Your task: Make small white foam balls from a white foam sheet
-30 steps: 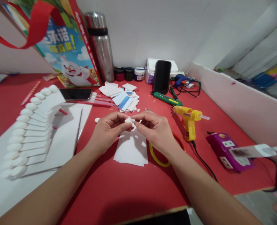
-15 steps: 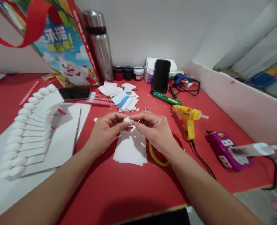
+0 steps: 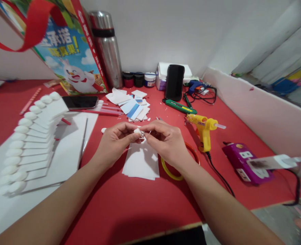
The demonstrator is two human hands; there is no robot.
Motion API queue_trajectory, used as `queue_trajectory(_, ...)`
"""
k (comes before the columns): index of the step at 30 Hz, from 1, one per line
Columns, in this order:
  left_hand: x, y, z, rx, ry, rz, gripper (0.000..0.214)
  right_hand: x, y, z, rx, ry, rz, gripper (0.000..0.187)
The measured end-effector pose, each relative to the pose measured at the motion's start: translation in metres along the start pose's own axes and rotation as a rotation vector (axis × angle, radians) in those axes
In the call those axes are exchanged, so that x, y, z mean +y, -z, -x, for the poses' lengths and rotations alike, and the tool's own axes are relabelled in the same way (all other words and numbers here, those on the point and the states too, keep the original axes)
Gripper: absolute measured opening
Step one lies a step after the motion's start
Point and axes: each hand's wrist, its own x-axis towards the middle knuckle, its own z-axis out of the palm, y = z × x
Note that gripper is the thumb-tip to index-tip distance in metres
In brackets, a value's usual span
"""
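Observation:
Between my two hands is a small white piece (image 3: pixel 137 131), too small and covered to make out its kind. My left hand (image 3: pixel 116 137) pinches it from the left with thumb and forefinger. From the right, my right hand (image 3: pixel 164 136) has its thumb and forefinger closed at the piece's other side; what exactly they grip is hidden. Beneath the fingers lie several white paper sheets (image 3: pixel 140 166) on the red table. A yellow and orange ring-shaped thing (image 3: pixel 169 173) rests partly under my right wrist. A small white disc (image 3: pixel 103 130) shows beside my left knuckles.
At left, a white model with a row of rounded ends (image 3: pixel 16 144) stands on a white board. Paper scraps (image 3: pixel 133 107) lie beyond my hands. To the right are a yellow glue gun (image 3: pixel 203 131), a green cutter (image 3: pixel 179 106) and a purple pack (image 3: pixel 242 163). A steel flask (image 3: pixel 108 51) stands behind.
Hardly anything differs. Both hands keep their pinch at the same place over the sheets, and the whole view has shifted very slightly.

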Motion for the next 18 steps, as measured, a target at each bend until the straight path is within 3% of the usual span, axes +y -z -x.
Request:
queue_trajectory(12,-0.0017,0.0003,0.0002,0.009,0.05,0.012,0.023,0.0003,0.0006,-0.0001,-0.002,0.091,0.097,0.017)
queue_trajectory(18,-0.0021,0.0006,-0.0013,-0.003,0.028,0.078,0.021,-0.0024,0.0039,-0.0015,-0.036,-0.19,-0.179,0.025)
